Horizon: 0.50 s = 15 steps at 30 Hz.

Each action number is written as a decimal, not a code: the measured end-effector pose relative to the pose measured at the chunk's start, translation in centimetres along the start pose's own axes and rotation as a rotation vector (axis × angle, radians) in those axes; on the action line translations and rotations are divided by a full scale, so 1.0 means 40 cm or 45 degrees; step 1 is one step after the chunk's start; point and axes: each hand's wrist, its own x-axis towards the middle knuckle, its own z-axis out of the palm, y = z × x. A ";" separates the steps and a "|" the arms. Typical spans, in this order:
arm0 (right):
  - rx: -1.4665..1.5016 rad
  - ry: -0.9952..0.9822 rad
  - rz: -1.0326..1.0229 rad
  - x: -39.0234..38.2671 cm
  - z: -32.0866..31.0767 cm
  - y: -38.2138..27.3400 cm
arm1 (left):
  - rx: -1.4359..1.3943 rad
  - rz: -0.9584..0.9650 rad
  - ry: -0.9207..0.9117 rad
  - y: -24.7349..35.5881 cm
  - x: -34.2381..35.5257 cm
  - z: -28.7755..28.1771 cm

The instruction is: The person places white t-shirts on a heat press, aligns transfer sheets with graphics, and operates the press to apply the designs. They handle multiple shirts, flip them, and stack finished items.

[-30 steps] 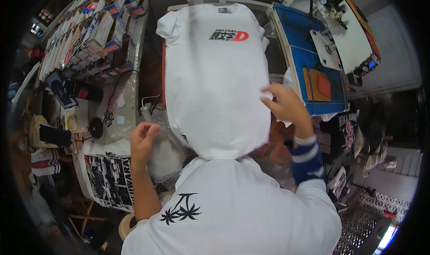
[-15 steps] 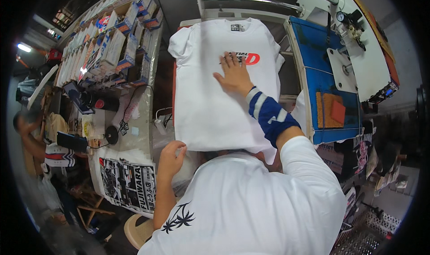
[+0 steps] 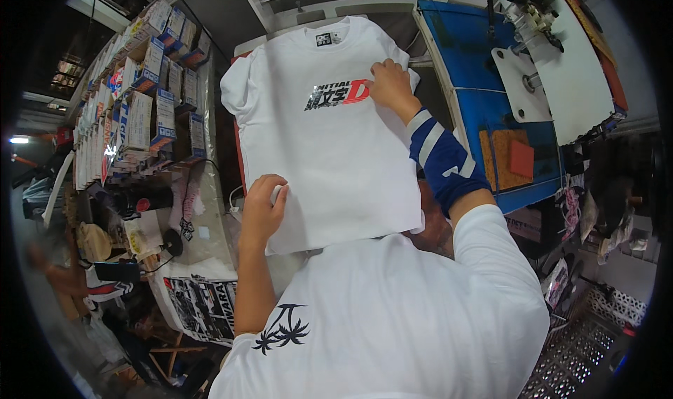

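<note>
A white T-shirt lies face up before me, its short sleeves folded in and its neck at the far end. Across its chest runs a black and red print. My right hand, with a blue and white band on the forearm, touches the cloth at the print's right end. Its fingers are bent and slightly apart; its thumb is partly hidden. At the shirt's lower left edge, my left hand has loosely bent fingers, its thumb apart from them. Nothing shows in either hand.
Blue press beds stand to the right, with an orange pad on one. Stacked cardboard boxes fill the left table. Nearer are a phone and a printed black and white sheet. Another person's arm shows far left.
My right hand has moved right off the middle of the print, from flat to bent fingers, uncovering the lettering. My left hand has shifted up along the shirt's edge. The view has turned.
</note>
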 end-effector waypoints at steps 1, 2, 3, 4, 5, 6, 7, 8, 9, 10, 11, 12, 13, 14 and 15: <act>-0.038 -0.032 0.004 0.005 0.003 0.010 | 0.001 -0.012 -0.015 -0.010 -0.008 0.006; -0.020 -0.095 0.040 0.013 0.001 0.010 | -0.004 -0.031 -0.024 -0.015 -0.015 0.014; -0.002 -0.158 0.076 0.024 -0.003 0.009 | -0.008 -0.036 -0.019 -0.019 -0.022 0.016; 0.015 -0.222 0.110 0.033 -0.005 0.006 | -0.011 -0.042 -0.013 -0.020 -0.029 0.015; 0.071 -0.276 0.138 0.046 -0.002 0.008 | -0.012 -0.048 -0.005 -0.023 -0.037 0.013; 0.128 -0.330 0.166 0.058 -0.004 0.014 | -0.025 -0.056 0.008 -0.028 -0.046 0.013; 0.183 -0.384 0.194 0.062 -0.004 0.020 | -0.038 -0.063 0.022 -0.034 -0.055 0.013; 0.191 -0.363 0.206 0.063 -0.004 0.020 | -0.048 -0.066 0.039 -0.039 -0.061 0.011; 0.200 -0.341 0.218 0.062 -0.003 0.020 | -0.046 -0.076 0.050 -0.044 -0.068 0.008; 0.208 -0.318 0.231 0.060 -0.004 0.021 | -0.045 -0.085 0.060 -0.047 -0.076 0.006; 0.215 -0.310 0.243 0.057 -0.010 0.013 | -0.037 -0.095 0.071 -0.050 -0.084 0.001; 0.222 -0.300 0.256 0.051 -0.017 0.006 | -0.038 -0.106 0.076 -0.052 -0.091 -0.002; 0.228 -0.290 0.271 0.050 -0.024 0.000 | -0.040 -0.115 0.079 -0.052 -0.098 -0.004; 0.215 -0.321 0.282 0.052 -0.026 -0.001 | -0.039 -0.120 0.077 -0.054 -0.102 -0.008; 0.202 -0.352 0.296 0.054 -0.028 -0.001 | -0.036 -0.114 0.073 -0.056 -0.105 -0.010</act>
